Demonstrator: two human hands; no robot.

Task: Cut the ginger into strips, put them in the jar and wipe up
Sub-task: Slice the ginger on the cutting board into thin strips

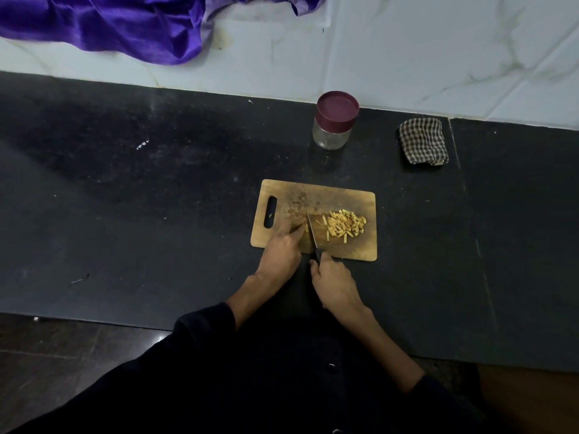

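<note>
A wooden cutting board (332,195) lies on the dark counter. On its right half sits a pile of pale yellow ginger strips (344,227). My left hand (282,250) pinches a small uncut ginger piece (304,227) against the board. My right hand (333,285) grips the black handle of a knife (312,234), whose blade stands on the board just right of that piece. A clear jar (332,136) with a closed maroon lid stands behind the board. A folded checked cloth (423,140) lies to the jar's right.
The black stone counter (141,214) runs wide to the left and right of the board. A white tiled wall (407,57) backs it. Purple fabric (109,23) hangs over the wall at the upper left.
</note>
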